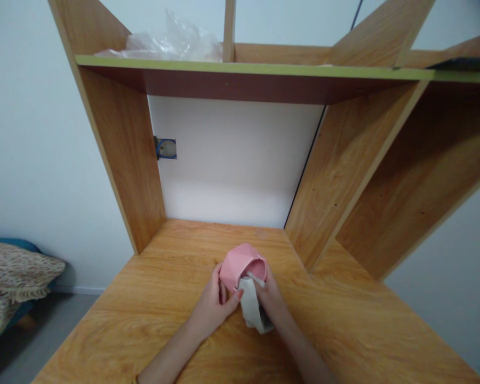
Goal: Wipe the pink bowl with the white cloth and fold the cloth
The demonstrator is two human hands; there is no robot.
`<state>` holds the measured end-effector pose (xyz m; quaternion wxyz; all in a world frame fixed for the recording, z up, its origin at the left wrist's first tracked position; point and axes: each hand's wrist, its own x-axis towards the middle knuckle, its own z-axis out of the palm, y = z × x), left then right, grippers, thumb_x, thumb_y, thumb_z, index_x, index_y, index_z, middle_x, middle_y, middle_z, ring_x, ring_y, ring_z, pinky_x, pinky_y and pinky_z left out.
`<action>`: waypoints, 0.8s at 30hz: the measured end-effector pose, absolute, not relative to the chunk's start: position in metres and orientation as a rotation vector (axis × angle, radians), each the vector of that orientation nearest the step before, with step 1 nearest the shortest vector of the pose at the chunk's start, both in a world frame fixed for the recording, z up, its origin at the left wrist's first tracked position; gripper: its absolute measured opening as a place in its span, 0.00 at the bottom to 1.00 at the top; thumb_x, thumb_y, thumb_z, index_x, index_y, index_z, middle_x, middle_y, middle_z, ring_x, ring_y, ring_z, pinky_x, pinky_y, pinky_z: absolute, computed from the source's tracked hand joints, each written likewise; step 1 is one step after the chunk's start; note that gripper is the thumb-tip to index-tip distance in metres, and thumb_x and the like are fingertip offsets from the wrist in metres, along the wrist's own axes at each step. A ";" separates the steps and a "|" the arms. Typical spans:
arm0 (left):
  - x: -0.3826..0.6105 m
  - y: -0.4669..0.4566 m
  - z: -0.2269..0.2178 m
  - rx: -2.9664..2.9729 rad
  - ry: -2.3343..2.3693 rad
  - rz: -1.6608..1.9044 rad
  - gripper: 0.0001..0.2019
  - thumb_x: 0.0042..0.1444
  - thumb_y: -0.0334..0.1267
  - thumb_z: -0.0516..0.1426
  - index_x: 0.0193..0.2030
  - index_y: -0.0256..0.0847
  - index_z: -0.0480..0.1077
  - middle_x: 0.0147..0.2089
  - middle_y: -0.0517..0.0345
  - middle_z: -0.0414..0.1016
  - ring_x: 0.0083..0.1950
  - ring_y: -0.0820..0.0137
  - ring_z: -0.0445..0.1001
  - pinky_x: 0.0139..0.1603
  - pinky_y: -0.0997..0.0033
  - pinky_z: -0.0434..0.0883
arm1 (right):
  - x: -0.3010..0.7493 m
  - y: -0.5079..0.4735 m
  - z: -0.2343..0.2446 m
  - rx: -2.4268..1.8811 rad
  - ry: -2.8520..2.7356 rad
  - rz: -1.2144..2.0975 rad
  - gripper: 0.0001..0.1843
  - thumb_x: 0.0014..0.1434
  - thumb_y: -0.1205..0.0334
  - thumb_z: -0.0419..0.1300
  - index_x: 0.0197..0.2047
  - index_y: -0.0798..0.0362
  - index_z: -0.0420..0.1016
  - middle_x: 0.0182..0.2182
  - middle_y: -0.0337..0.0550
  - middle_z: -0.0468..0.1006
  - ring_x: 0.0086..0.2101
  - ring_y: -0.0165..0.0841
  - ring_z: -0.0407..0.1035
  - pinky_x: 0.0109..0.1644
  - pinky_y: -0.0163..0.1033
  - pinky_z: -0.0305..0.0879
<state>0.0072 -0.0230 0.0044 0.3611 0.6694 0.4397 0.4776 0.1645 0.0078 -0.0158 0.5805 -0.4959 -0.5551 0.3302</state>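
Over a wooden table [164,304]: pink faceted holder [240,260], pale cloth [249,306] at its opening.
Left hand [216,298] grips the holder's side; right hand [271,298] pinches the cloth, apparently working it at the opening; next calls for a steady holder.

Lt. soft & fairly bright, shadow under shelf [244,84], wide-angle distort. nr edges.

The single view comes from the wearer's head, facing forward and down over the worktop [152,330] towards a white back panel [232,160]. The left hand [213,303] and right hand [270,298] sit low centre, nearer than the panel. Framing is wide (floor [60,320] at lower left, shelf [232,80] across the top).
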 end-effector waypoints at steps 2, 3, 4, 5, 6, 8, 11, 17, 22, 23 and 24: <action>0.007 -0.023 0.005 1.761 1.186 1.239 0.28 0.52 0.47 0.57 0.55 0.36 0.55 0.27 0.64 0.66 0.23 0.76 0.61 0.27 0.75 0.63 | 0.164 0.010 -0.018 -1.162 -1.278 0.837 0.29 0.48 0.55 0.59 0.54 0.51 0.61 0.48 0.52 0.72 0.47 0.42 0.68 0.50 0.45 0.66; 0.006 -0.022 0.006 1.780 1.206 1.247 0.27 0.51 0.47 0.57 0.54 0.35 0.56 0.25 0.66 0.64 0.22 0.77 0.60 0.25 0.76 0.62 | 0.164 0.010 -0.019 -1.173 -1.261 0.847 0.33 0.46 0.55 0.61 0.56 0.52 0.60 0.50 0.52 0.71 0.49 0.42 0.67 0.52 0.45 0.64; 0.006 -0.022 0.006 1.796 1.223 1.260 0.26 0.50 0.46 0.57 0.53 0.35 0.57 0.23 0.67 0.62 0.22 0.77 0.59 0.25 0.77 0.61 | 0.165 0.010 -0.019 -1.192 -1.247 0.843 0.37 0.44 0.55 0.61 0.57 0.53 0.58 0.52 0.53 0.69 0.50 0.43 0.66 0.53 0.46 0.63; 0.005 -0.022 0.007 1.811 1.235 1.273 0.26 0.50 0.45 0.57 0.52 0.35 0.57 0.23 0.68 0.62 0.21 0.77 0.59 0.24 0.77 0.60 | 0.165 0.010 -0.018 -1.211 -1.242 0.840 0.40 0.43 0.55 0.62 0.59 0.54 0.56 0.52 0.53 0.69 0.51 0.43 0.65 0.54 0.45 0.62; 0.005 -0.021 0.007 1.824 1.242 1.288 0.25 0.49 0.44 0.58 0.52 0.35 0.58 0.23 0.68 0.61 0.21 0.78 0.59 0.23 0.78 0.60 | 0.165 0.010 -0.017 -1.231 -1.245 0.841 0.42 0.43 0.55 0.62 0.60 0.54 0.54 0.52 0.52 0.69 0.50 0.42 0.66 0.53 0.45 0.63; 0.004 -0.021 0.009 1.840 1.248 1.312 0.25 0.48 0.43 0.58 0.51 0.35 0.59 0.24 0.67 0.63 0.22 0.78 0.59 0.23 0.78 0.59 | 0.167 0.008 -0.013 -1.267 -1.267 0.851 0.44 0.44 0.55 0.61 0.62 0.55 0.50 0.50 0.52 0.70 0.47 0.41 0.68 0.50 0.43 0.65; 0.004 -0.021 0.012 1.834 1.256 1.319 0.24 0.47 0.41 0.58 0.50 0.35 0.60 0.27 0.64 0.67 0.22 0.78 0.61 0.23 0.79 0.60 | 0.169 0.005 -0.007 -1.299 -1.298 0.855 0.46 0.45 0.55 0.60 0.64 0.58 0.46 0.48 0.51 0.72 0.43 0.40 0.71 0.45 0.41 0.68; 0.002 -0.024 0.015 1.859 1.256 1.315 0.24 0.47 0.41 0.57 0.51 0.36 0.60 0.38 0.53 0.74 0.33 0.70 0.72 0.33 0.73 0.69 | 0.174 0.004 0.000 -1.374 -1.360 0.823 0.45 0.47 0.55 0.59 0.65 0.58 0.46 0.29 0.41 0.76 0.28 0.37 0.72 0.31 0.38 0.68; -0.001 -0.025 0.017 1.978 1.289 1.312 0.24 0.45 0.41 0.57 0.51 0.36 0.63 0.44 0.48 0.74 0.43 0.63 0.74 0.44 0.65 0.71 | 0.176 0.004 -0.001 -1.395 -1.405 0.806 0.43 0.49 0.58 0.57 0.65 0.57 0.45 0.27 0.39 0.75 0.27 0.35 0.71 0.32 0.38 0.67; -0.002 -0.025 0.017 1.996 1.291 1.307 0.24 0.45 0.41 0.57 0.51 0.36 0.63 0.45 0.48 0.75 0.43 0.62 0.74 0.45 0.64 0.71 | 0.176 0.003 -0.001 -1.400 -1.412 0.808 0.42 0.49 0.59 0.57 0.65 0.56 0.45 0.26 0.39 0.75 0.27 0.35 0.71 0.32 0.38 0.67; -0.002 -0.025 0.016 2.010 1.293 1.300 0.25 0.45 0.42 0.57 0.51 0.36 0.64 0.45 0.47 0.75 0.44 0.62 0.74 0.46 0.64 0.71 | 0.176 0.002 -0.002 -1.407 -1.421 0.807 0.42 0.50 0.59 0.56 0.65 0.55 0.45 0.26 0.39 0.75 0.28 0.35 0.71 0.33 0.38 0.66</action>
